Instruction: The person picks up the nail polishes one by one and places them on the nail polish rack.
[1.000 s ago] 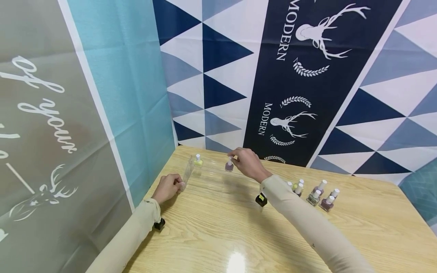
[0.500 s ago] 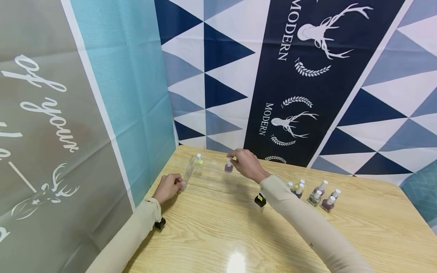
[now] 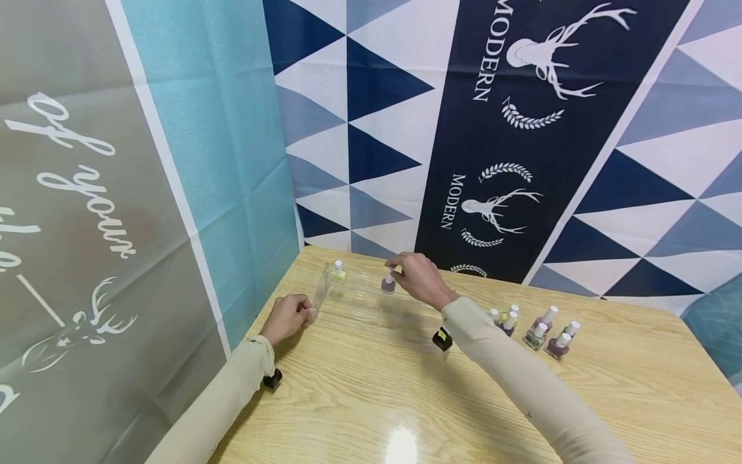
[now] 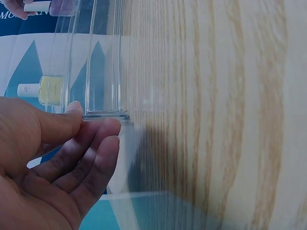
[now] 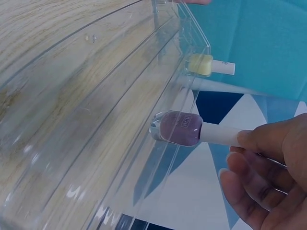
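Little has just changed: the right hand [image 3: 423, 278] still pinches the purple bottle [image 5: 181, 128] by its cap [image 5: 218, 133] at the back of the rack [image 3: 321, 294], so placing seems unfinished; the left hand [image 3: 288, 316] grips one end

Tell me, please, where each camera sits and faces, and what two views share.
Head: on the head, facing forward and down at the table; left hand, right hand and sleeves show.
Left wrist: on that wrist, facing the left hand pinching the clear rack.
Right wrist: on that wrist, facing the right hand holding the purple bottle.
Both wrist views share the yellow bottle.
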`<move>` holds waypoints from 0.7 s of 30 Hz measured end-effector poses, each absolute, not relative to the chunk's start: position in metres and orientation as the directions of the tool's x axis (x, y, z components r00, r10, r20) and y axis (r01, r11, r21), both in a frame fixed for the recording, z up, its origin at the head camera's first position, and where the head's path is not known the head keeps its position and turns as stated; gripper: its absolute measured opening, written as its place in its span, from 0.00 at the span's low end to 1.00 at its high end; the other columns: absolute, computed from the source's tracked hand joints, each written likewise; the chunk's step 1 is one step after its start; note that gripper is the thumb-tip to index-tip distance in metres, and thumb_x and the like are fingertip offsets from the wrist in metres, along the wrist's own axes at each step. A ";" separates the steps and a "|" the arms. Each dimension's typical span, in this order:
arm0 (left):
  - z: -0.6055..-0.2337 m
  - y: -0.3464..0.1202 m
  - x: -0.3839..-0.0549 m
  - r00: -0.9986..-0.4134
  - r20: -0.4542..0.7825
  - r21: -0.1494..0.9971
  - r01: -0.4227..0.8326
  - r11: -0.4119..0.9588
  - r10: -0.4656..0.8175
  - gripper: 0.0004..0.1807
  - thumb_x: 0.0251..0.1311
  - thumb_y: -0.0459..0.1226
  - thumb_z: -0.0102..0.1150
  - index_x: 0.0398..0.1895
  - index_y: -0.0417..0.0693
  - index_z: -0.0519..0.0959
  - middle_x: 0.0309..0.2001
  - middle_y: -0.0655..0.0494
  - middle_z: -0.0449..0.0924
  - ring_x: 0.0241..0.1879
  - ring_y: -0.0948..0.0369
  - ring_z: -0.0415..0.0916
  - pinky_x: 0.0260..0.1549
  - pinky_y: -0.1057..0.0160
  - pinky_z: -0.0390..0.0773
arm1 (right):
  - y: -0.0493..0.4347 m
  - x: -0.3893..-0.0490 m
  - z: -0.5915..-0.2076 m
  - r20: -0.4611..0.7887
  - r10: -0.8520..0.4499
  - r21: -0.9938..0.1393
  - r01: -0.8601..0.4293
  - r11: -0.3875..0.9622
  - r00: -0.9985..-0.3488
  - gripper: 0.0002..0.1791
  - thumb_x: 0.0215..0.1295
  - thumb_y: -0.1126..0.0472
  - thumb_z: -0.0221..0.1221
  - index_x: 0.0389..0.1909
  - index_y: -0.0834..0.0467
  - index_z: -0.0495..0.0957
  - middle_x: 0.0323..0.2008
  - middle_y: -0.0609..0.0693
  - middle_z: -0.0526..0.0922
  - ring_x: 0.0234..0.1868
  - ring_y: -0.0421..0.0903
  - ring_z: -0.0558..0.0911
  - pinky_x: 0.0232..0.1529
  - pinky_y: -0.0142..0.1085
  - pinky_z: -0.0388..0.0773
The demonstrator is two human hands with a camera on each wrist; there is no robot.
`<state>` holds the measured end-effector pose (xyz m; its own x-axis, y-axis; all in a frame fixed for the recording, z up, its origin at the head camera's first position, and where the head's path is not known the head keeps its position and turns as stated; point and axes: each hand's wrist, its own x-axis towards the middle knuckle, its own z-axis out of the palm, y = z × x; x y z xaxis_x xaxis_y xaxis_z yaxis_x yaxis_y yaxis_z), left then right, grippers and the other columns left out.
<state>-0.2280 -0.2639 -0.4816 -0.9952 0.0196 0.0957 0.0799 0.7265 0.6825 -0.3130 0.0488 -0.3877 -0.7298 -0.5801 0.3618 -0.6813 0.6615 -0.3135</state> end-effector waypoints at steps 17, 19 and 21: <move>-0.481 -0.268 -0.230 -0.993 0.095 0.690 0.113 0.715 0.066 0.11 0.71 0.36 0.63 0.27 0.47 0.82 0.22 0.55 0.81 0.21 0.59 0.74 0.25 0.59 0.73 | 0.105 -0.303 -0.379 0.392 -0.550 -0.302 -0.668 0.680 -0.738 0.09 0.68 0.67 0.66 0.47 0.61 0.88 0.42 0.53 0.88 0.28 0.41 0.81 0.31 0.38 0.79; -0.481 -0.269 -0.230 -0.993 0.095 0.688 0.120 0.716 0.076 0.11 0.71 0.36 0.64 0.27 0.46 0.82 0.22 0.55 0.81 0.21 0.59 0.74 0.26 0.59 0.73 | 0.116 -0.302 -0.378 0.402 -0.545 -0.293 -0.668 0.684 -0.735 0.09 0.67 0.67 0.67 0.47 0.61 0.88 0.41 0.53 0.88 0.28 0.41 0.80 0.31 0.39 0.79; -0.481 -0.269 -0.230 -0.992 0.092 0.682 0.125 0.720 0.085 0.11 0.71 0.36 0.64 0.27 0.47 0.82 0.22 0.55 0.81 0.21 0.59 0.73 0.26 0.59 0.73 | 0.127 -0.301 -0.377 0.415 -0.541 -0.276 -0.667 0.692 -0.732 0.09 0.68 0.66 0.66 0.47 0.61 0.88 0.40 0.53 0.88 0.28 0.42 0.80 0.30 0.39 0.78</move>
